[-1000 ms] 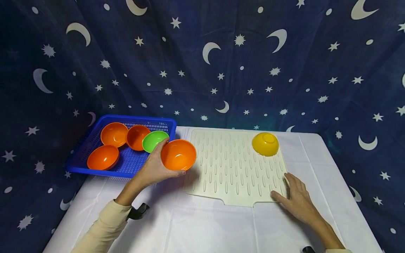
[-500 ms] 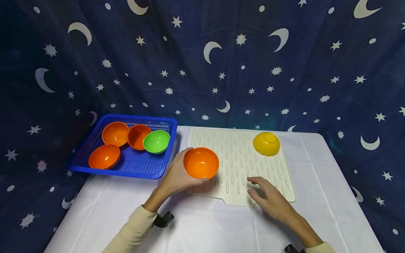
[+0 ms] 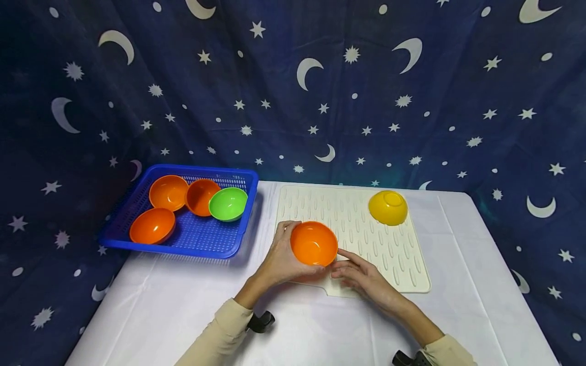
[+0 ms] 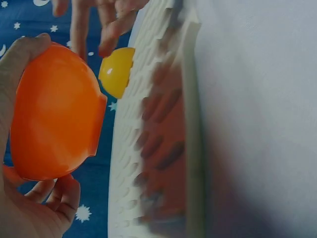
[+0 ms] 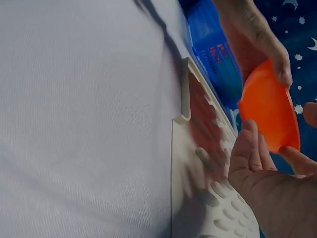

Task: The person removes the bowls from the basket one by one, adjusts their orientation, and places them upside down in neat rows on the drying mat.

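My left hand (image 3: 285, 258) grips an orange bowl (image 3: 314, 245) by its side, thumb at the near rim and fingers round the far side. The bowl is upright with its inside facing up, held above the white ridged mat (image 3: 320, 201); its shadow falls on the mat in the left wrist view. My right hand (image 3: 368, 282) is at the bowl's right side, with loosely bent fingers. One fingertip meets the bowl near its rim in the right wrist view (image 5: 267, 111). A yellow bowl (image 3: 387, 208) lies upside down at the mat's far right.
To the left stands a blue plastic basket (image 3: 201, 251) with several bowls, among them a green bowl (image 3: 228, 204) and an orange bowl (image 3: 153, 226). White cloth (image 3: 320, 335) covers the table. A dark curtain (image 3: 293, 127) with moons and stars hangs behind.
My left hand has carried the orange bowl rightward and nearer, from beside the basket to over the mat. My right hand has moved left from the mat's right edge to the bowl.
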### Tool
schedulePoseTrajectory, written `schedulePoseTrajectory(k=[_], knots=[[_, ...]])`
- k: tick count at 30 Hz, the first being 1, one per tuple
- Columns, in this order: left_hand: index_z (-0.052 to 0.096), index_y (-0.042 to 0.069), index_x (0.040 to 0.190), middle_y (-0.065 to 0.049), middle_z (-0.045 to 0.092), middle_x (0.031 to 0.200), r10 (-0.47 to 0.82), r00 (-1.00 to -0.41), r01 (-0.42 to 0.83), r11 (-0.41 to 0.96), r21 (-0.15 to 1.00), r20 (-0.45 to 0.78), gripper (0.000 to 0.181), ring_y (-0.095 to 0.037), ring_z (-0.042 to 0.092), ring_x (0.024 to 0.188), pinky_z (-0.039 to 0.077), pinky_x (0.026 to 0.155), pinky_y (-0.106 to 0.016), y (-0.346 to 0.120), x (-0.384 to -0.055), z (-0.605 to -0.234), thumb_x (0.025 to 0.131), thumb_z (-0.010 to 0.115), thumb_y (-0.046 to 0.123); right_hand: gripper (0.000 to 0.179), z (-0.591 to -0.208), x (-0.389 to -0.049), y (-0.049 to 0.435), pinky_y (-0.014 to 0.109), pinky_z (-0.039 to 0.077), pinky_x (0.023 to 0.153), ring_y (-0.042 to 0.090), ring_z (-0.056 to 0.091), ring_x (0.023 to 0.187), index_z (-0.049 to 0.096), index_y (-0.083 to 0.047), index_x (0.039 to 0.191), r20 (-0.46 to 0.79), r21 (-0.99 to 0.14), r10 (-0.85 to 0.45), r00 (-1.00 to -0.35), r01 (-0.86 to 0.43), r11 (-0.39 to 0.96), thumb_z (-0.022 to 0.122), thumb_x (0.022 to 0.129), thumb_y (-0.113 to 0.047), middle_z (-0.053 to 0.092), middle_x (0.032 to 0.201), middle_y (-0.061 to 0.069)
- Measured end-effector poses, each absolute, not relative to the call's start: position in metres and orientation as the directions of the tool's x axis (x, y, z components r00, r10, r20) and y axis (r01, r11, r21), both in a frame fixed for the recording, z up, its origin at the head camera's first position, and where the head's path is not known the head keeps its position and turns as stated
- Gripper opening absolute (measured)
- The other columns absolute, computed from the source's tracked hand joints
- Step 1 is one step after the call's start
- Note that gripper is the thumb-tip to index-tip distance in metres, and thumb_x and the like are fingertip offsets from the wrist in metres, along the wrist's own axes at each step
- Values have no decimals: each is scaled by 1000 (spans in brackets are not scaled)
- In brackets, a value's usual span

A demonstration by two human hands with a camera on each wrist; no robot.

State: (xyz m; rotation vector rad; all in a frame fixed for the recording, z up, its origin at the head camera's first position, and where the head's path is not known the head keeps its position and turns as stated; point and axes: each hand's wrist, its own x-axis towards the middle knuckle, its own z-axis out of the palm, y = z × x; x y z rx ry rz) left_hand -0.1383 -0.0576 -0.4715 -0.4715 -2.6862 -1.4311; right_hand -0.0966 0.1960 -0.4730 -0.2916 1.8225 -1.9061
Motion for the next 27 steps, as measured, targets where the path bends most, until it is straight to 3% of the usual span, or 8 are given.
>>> schedulePoseTrajectory(k=[7, 11, 15, 19, 24, 27], knots=[[43, 8, 149, -9, 38, 133, 242, -949, 305, 536, 787, 203, 109, -29, 59, 109, 53, 89, -44, -46, -144, -483, 60, 95, 45, 63, -479, -103, 197, 41, 46, 104, 30, 59, 121, 22, -4, 160, -279, -905, -460, -843, 391, -168, 53, 107, -20, 62, 130, 16], [40, 4, 151, -12, 39, 135, 254, -943, 328, 583, 743, 216, 114, -30, 49, 118, 49, 93, -46, -39, -153, -486, 61, 95, 47, 65, -478, -112, 198, 42, 45, 105, 29, 62, 119, 16, -1, 160, -277, -892, -446, -851, 400, -211, 51, 107, -16, 65, 123, 15], [38, 6, 153, -12, 38, 141, 281, -940, 328, 576, 749, 195, 110, -29, 34, 126, 44, 96, -51, -33, -162, -484, 67, 92, 50, 64, -471, -120, 202, 41, 46, 103, 27, 64, 118, 15, -1, 160, -279, -914, -401, -873, 369, -168, 49, 108, -16, 65, 125, 16], [37, 11, 155, -9, 36, 144, 295, -946, 272, 498, 824, 133, 94, -27, 30, 130, 44, 99, -54, -30, -169, -478, 81, 83, 44, 65, -466, -128, 208, 39, 47, 102, 32, 63, 119, 15, -2, 161, -273, -945, -348, -897, 318, -78, 49, 108, -19, 63, 128, 21], [36, 6, 156, -11, 30, 144, 308, -944, 246, 420, 874, 117, 81, -30, 41, 128, 44, 102, -51, -25, -176, -472, 90, 75, 34, 65, -463, -138, 213, 43, 45, 105, 37, 59, 122, 17, -4, 161, -256, -965, -296, -920, 260, 26, 50, 108, -21, 60, 130, 25], [34, 5, 156, -11, 28, 142, 312, -943, 238, 396, 887, 113, 80, -29, 52, 110, 50, 92, -39, -20, -180, -471, 91, 74, 29, 66, -462, -144, 215, 46, 42, 108, 39, 55, 126, 18, -7, 162, -263, -965, -259, -930, 250, 82, 53, 107, -21, 58, 133, 24]])
